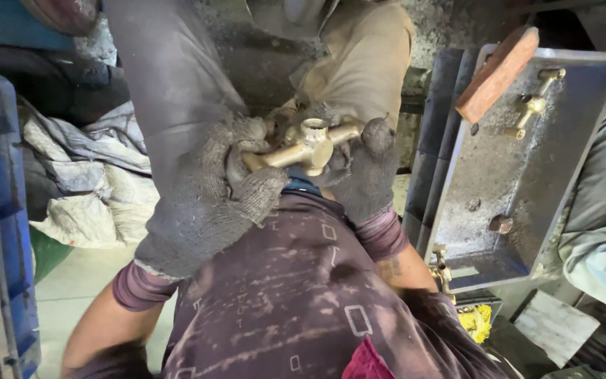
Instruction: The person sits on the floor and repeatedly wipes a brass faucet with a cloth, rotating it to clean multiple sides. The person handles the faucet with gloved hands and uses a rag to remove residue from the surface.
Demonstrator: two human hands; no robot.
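1. A brass cross-shaped valve fitting sits up in front of the person's chest, above the dark patterned shirt, with its open threaded port turned toward the camera. That pose looks chosen so the port and arms can be inspected.
2. The left hand, in a grimy grey knit glove, is curled tightly around the fitting's left arm; the fingers wrap over the brass, so the grip is firm and not spread.
3. The right hand, also gloved, clasps the right arm from behind and below, with the thumb tip pressed against the end of that arm. Both hands are clamped on the same piece, steadying it from opposite sides.
4. To the right stands a tilted grey metal tray. A reddish wooden block rests across its upper rim, and another brass fitting lies inside near the top.
5. At the left are crumpled grey-white sacks beside a blue crate.
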